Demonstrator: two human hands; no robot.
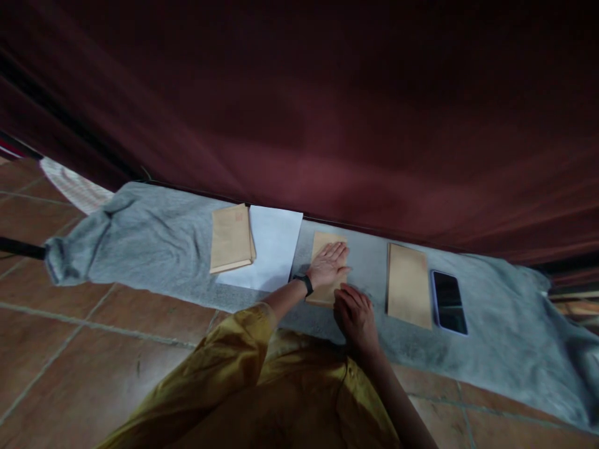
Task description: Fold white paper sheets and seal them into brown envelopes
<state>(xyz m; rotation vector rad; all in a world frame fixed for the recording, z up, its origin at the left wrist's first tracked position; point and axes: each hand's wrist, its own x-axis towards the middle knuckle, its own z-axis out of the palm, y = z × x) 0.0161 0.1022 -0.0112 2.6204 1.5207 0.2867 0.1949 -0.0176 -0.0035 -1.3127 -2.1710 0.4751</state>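
One brown envelope point(324, 295) under the left hand point(327, 265), contents hidden.

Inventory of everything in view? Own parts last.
Grey cloth: 1, grey, across centre
White paper: 1, white, centre-left
Phone: 1, dark, right
Left envelopes: 2+, brown, overlapping white paper
Middle envelope: 1+, brown, centre
Right envelope: 1+, brown, beside phone
Fabric: 1+, maroon, behind
Floor tiles: several, brown, below
Patterned cloth: 1, whitish, far left
Bar: 1, black, left edge
Shirt: 1, yellow, bottom
Wristband: 1, black, below centre
Left hand: 1, bare, on middle envelope
Right hand: 1, bare, beside left hand
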